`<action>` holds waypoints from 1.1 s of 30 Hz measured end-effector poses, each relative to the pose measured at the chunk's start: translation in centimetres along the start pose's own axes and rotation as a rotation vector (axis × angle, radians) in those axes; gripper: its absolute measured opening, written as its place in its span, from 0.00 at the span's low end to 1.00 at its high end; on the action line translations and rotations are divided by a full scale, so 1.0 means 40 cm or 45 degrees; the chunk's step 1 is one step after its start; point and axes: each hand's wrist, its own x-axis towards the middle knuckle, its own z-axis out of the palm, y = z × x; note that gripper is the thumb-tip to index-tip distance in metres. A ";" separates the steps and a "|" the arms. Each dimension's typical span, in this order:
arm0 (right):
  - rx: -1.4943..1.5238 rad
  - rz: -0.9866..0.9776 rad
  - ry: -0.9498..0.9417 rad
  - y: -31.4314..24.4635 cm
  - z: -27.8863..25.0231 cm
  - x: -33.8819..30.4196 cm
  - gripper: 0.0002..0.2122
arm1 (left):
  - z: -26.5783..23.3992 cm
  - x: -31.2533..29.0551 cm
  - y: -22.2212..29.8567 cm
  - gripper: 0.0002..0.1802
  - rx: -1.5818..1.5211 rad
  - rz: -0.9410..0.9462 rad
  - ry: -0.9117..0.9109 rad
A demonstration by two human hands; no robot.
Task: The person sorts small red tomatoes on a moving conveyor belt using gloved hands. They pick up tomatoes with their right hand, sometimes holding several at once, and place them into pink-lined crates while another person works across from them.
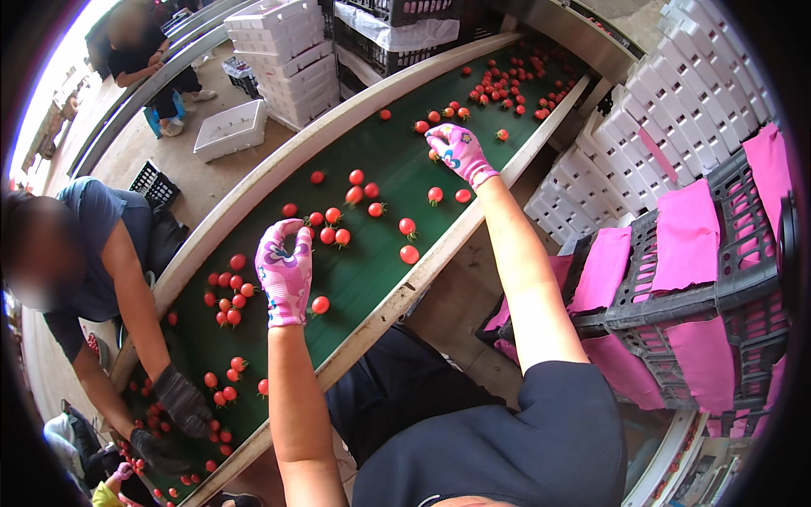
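Note:
Both my hands wear pink flowered gloves above a green conveyor belt (363, 291) scattered with red cherry tomatoes (408, 226). My left hand (285, 270) is over the middle of the belt, its fingers curled toward the thumb. Its fingertips are beside a small cluster of tomatoes (328, 235); whether something is between them is hidden. Farther up the belt, my right hand (460, 156) has its fingers bent in around a cherry tomato (433, 155), which shows partly at the fingertips. Another tomato (435, 195) lies just below that hand.
Across the belt at left, a person in dark gloves (182, 401) reaches among tomatoes. Pale rails (397, 296) edge the belt. White crates (283, 68) are stacked beyond it, more white crates (650, 127) at right, with black crates (676, 296) lined in pink nearby. Another person sits far left.

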 end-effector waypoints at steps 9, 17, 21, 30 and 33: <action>-0.227 -0.211 -0.068 0.014 0.015 0.022 0.10 | -0.012 0.017 -0.020 0.04 -0.157 -0.077 0.149; -0.112 0.013 -0.210 0.096 0.022 0.038 0.12 | -0.042 0.015 0.022 0.02 0.170 0.188 0.301; -0.289 -0.161 -0.326 0.196 0.002 0.058 0.14 | -0.006 -0.006 0.007 0.03 0.151 0.073 0.364; -0.362 -0.090 -0.339 0.212 -0.027 0.111 0.14 | 0.088 0.007 -0.002 0.07 0.100 0.020 0.389; -0.410 -0.116 -0.289 0.192 -0.038 0.110 0.14 | 0.083 0.016 0.023 0.05 0.039 -0.147 0.291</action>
